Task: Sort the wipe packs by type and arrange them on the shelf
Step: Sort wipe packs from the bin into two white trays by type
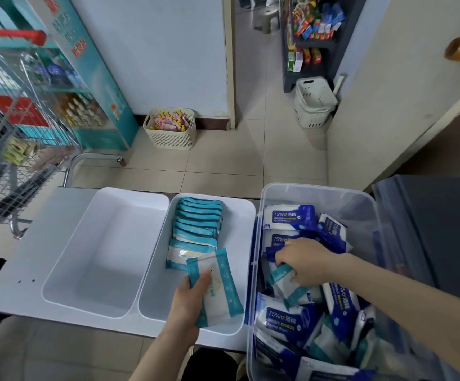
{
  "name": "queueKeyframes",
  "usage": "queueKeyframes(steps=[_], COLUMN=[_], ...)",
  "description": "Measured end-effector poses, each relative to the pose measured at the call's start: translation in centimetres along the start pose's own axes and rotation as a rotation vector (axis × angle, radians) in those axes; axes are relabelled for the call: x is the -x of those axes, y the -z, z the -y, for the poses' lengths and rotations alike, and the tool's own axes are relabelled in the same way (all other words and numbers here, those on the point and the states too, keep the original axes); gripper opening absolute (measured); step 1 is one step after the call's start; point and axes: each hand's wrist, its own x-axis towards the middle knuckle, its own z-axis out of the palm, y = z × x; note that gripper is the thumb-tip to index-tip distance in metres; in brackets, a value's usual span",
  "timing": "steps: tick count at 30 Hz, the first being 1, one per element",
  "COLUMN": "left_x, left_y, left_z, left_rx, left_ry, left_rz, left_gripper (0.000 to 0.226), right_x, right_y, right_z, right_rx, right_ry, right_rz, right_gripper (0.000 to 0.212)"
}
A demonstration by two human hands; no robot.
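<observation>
Left hand [189, 299] grips teal wipe pack [215, 287] over middle tray [246, 215]; right hand [304, 259] pinches another pack [285, 279] in clear bin [316, 192].

Surface: white table top [17, 270], flat, with two small dark holes [26, 281] near its front left corner.
Left tray [66, 270]: deep white tub standing on the table top.
Middle tray [162, 298]: matching white tub, side by side with the left tray, rims touching.
Right end: clear bin [319, 193], just beside the middle tray; whether it rests on the table top cannot be told.
</observation>
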Motion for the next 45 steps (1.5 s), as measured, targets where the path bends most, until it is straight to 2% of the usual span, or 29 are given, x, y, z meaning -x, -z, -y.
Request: queueKeyframes(steps=[3,5,7,9,12,16,19,22,24,26,27,29,32,37,41,45], left_x=[-0.2,-0.3,-0.3,-0.4,-0.7,-2.0,-3.6,-6.1,-8.5,-10.5,-11.2,-12.6,-14.3,-16.5,-17.0,-17.6], left_y=[-0.1,-0.4,-0.8,-1.0,-0.5,1.6,3.6,5.1,5.7,6.1,6.1,6.1,5.6,5.9,6.9,7.0], left_z=[0.1,0.2,0.1,0.0,-0.3,-1.4,-3.3,-4.7,-5.2,-5.4,-5.4,-5.2,-5.4,-6.1,-6.4,-6.0], left_rx=[0.001,0.001,0.008,0.01,0.03,0.005,-0.167,-0.41,-0.75,-1.262,-1.443,-1.621,-1.764,-1.79,-1.876,-1.943], left_ry=[0.001,-0.005,-0.005,0.013,0.067,0.142,0.114,0.029,-0.126,-0.392,-0.495,-0.612,-0.771,-0.951,-0.871,-0.837], left_rz=[-0.002,-0.006,0.007,0.031,0.072,0.133,0.249,0.282,0.228,0.186,0.205,0.341,0.502,0.578,0.57,0.627], left_gripper=[0.01,0.011,0.013,0.014,0.014,0.019,0.04,0.038,0.034,0.031,0.032,0.03,0.035,0.047,0.049,0.043], right_x=[1.2,1.3,1.3,1.2,1.8,3.1,3.4,2.2,0.9,-0.8,-1.8,-3.9,-6.5,-11.4,-12.2,-11.4], right_y=[0.4,0.0,-0.7,-1.4,-1.1,0.6,2.8,5.0,5.9,5.5,4.8,3.0,-0.1,-3.8,-6.3,-7.7], right_z=[-0.5,-1.1,-1.0,-0.8,-0.7,0.0,2.3,5.4,7.7,10.2,11.4,13.4,15.5,18.0,18.3,17.7], right_rx=[-0.072,0.059,0.2,0.24,0.094,-0.231,-0.444,-0.615,-0.665,-0.625,-0.587,-0.527,-0.438,-0.304,-0.312,-0.375], right_ry=[-0.117,-0.109,-0.113,-0.178,-0.307,-0.481,-0.521,-0.494,-0.446,-0.396,-0.372,-0.345,-0.35,-0.357,-0.401,-0.543], right_rz=[-0.162,-0.263,-0.218,-0.149,-0.153,-0.323,-0.422,-0.495,-0.465,-0.371,-0.324,-0.245,-0.153,-0.058,-0.033,-0.073], right_gripper=[0.026,0.04,0.046,0.046,0.048,0.027,0.03,0.03,0.027,0.026,0.026,0.026,0.025,0.031,0.049,0.044])
